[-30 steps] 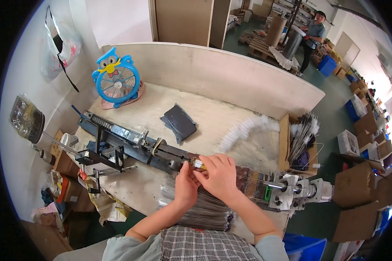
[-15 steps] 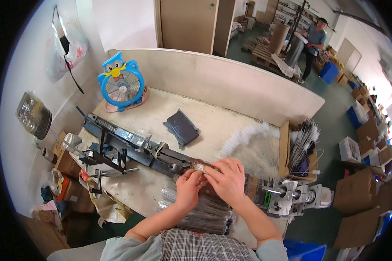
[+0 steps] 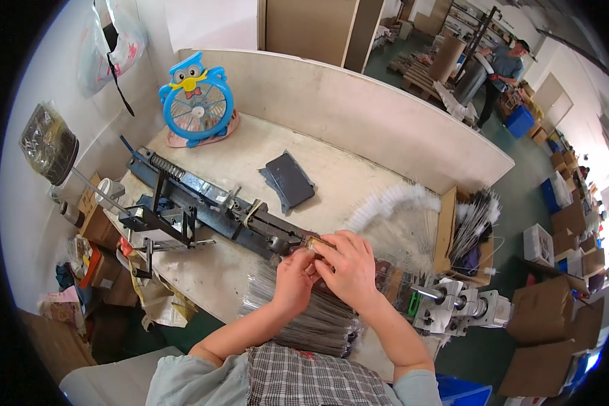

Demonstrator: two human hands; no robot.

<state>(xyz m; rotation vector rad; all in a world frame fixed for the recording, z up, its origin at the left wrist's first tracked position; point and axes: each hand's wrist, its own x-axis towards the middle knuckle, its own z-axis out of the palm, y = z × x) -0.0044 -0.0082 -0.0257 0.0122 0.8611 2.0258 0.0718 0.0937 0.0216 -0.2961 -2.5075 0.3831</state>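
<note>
Both forearms enter from the lower edge and meet near the front edge of the worktop (image 3: 358,183). The left hand (image 3: 294,281) is curled, fingertips pinched toward a small metal piece (image 3: 312,242) at the right end of the long dark-blue machine (image 3: 213,203). The right hand (image 3: 348,267) is arched over it from the right, fingers bent and closed on the same piece; the exact grip is probably a pinch, but the fingers hide it. Under both wrists lies a bundle of thin grey wires (image 3: 311,314), running off the front edge of the worktop.

Against the frame half a second ago: the hands keep the same joined pose at the machine's end; the left hand sits slightly lower, and the view has tilted a little.

Elsewhere: a blue owl-shaped fan (image 3: 196,101) stands at the far left corner of the worktop, a dark flat pad (image 3: 289,179) lies mid-worktop, white bristle brushes (image 3: 392,203) fan out toward the right edge beside a cardboard box (image 3: 463,233) of brushes. Another person (image 3: 497,74) stands well apart in the background.
</note>
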